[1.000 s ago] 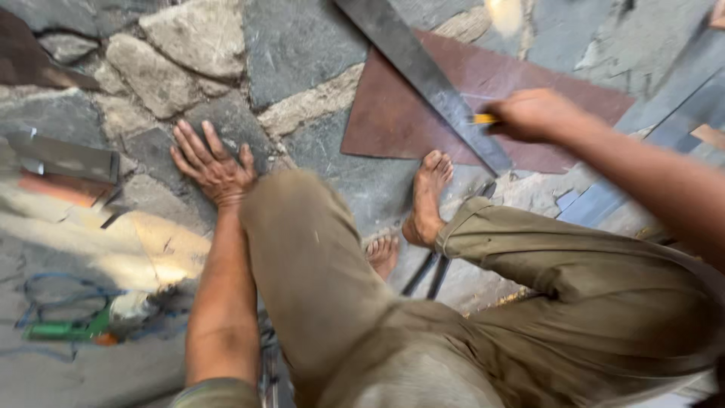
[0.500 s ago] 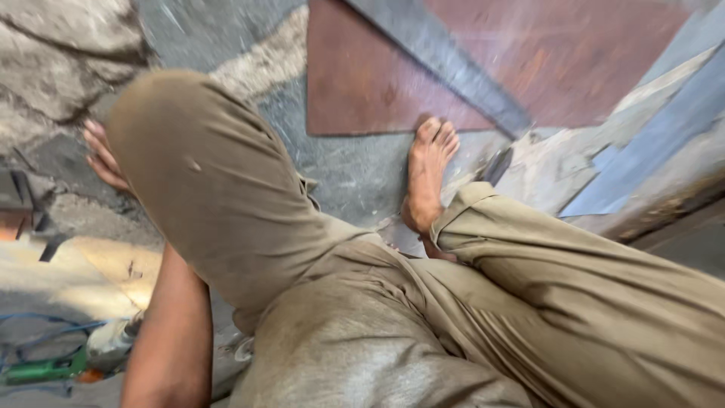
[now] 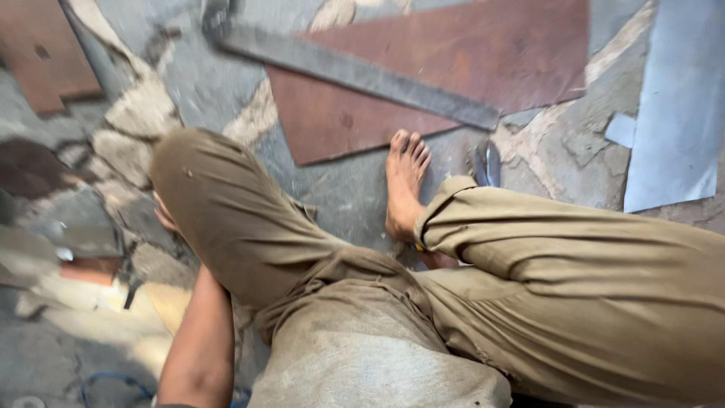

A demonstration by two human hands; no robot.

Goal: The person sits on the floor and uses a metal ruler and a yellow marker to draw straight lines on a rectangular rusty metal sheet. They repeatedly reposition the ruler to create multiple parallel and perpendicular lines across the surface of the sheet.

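One left hand (image 3: 163,215) is pressing on the stone floor (image 3: 189,83), mostly hidden behind a knee, its spread unclear. One rust-brown sheet (image 3: 468,68) is lying under one grey metal bar (image 3: 355,74).

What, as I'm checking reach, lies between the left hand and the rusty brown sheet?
The person's own bent left leg does. The left hand sits low behind that knee, mostly hidden, and the brown sheet lies on the floor beyond it, with a grey metal bar across it.
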